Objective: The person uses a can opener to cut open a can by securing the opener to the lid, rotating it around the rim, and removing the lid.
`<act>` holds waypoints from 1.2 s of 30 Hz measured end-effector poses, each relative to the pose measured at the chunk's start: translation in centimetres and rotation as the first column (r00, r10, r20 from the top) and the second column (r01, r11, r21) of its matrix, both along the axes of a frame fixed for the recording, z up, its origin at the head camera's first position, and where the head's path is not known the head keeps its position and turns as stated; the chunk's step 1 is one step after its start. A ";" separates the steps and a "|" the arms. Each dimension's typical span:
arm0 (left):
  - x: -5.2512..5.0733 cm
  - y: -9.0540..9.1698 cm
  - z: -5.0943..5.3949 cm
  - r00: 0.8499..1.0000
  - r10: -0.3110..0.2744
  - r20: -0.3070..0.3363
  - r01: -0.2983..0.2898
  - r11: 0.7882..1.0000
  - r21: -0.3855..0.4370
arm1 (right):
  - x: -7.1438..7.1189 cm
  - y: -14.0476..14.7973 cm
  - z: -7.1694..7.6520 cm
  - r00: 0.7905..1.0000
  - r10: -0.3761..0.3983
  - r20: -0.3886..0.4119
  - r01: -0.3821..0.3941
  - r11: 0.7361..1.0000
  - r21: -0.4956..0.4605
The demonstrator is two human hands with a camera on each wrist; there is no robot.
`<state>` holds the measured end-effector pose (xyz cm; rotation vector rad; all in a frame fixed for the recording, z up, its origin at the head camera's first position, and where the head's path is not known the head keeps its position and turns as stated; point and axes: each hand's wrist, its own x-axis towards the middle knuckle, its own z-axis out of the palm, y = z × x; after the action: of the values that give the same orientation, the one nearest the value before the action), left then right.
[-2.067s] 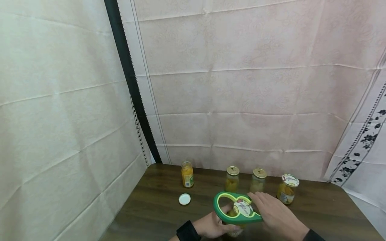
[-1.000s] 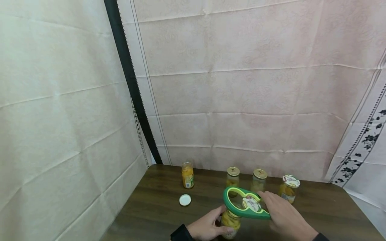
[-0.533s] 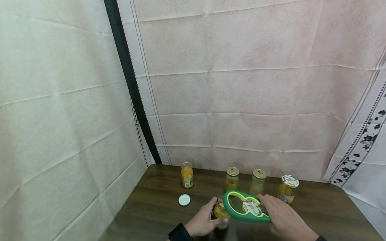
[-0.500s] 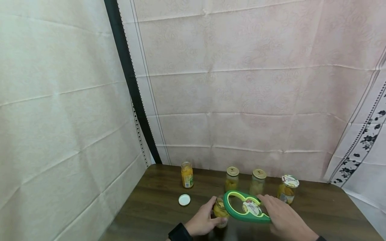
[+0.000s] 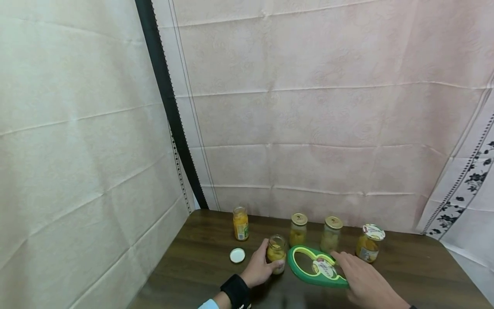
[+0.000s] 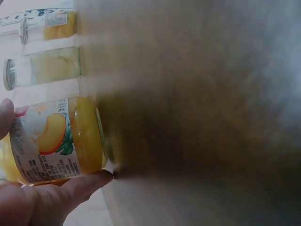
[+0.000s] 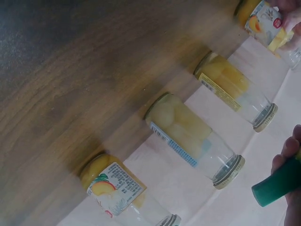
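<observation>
My left hand (image 5: 257,267) grips a lidless glass jar (image 5: 276,249) of yellow peaches round its side, upright at the table. The left wrist view shows this jar's peach label (image 6: 49,136) between thumb and fingers. To its right, my right hand (image 5: 360,279) grips a green jar opener (image 5: 314,280) with lime inner edges. A white printed lid (image 5: 324,268) sits in the opener's narrower section. The opener is apart from the jar. In the right wrist view, only the green handle end (image 7: 275,187) and some fingers show.
At the back stand two gold-lidded jars (image 5: 298,229) (image 5: 331,234) and a jar with a printed white lid (image 5: 368,244). An orange-filled jar without a lid (image 5: 241,224) stands at left, a loose white lid (image 5: 237,255) before it. Cloth hangs behind the dark wooden table (image 5: 197,257).
My left hand has drawn the jar out from below the opener, leftward and toward the back of the table. The opener went right with the lid inside, then stayed nearly still.
</observation>
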<state>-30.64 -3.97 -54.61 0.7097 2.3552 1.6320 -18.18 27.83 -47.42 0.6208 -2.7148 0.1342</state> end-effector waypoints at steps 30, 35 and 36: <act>-8.5 1.8 0.5 0.980 0.198 -0.005 -0.195 0.964 -0.180 | -0.3 0.1 -0.3 0.999 -0.009 0.045 0.009 1.000 -0.004; -9.1 2.0 0.8 0.972 0.233 0.002 -0.229 0.957 -0.176 | -0.3 0.1 -0.4 0.999 0.011 0.033 -0.011 1.000 -0.005; -9.2 2.1 0.9 0.971 0.238 0.003 -0.234 0.956 -0.176 | -0.3 0.0 -0.4 0.999 0.011 0.040 -0.010 1.000 -0.006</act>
<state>-39.86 -1.90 -53.67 0.3849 2.6084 1.4815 -18.49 27.84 -47.79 0.6373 -2.7490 0.1593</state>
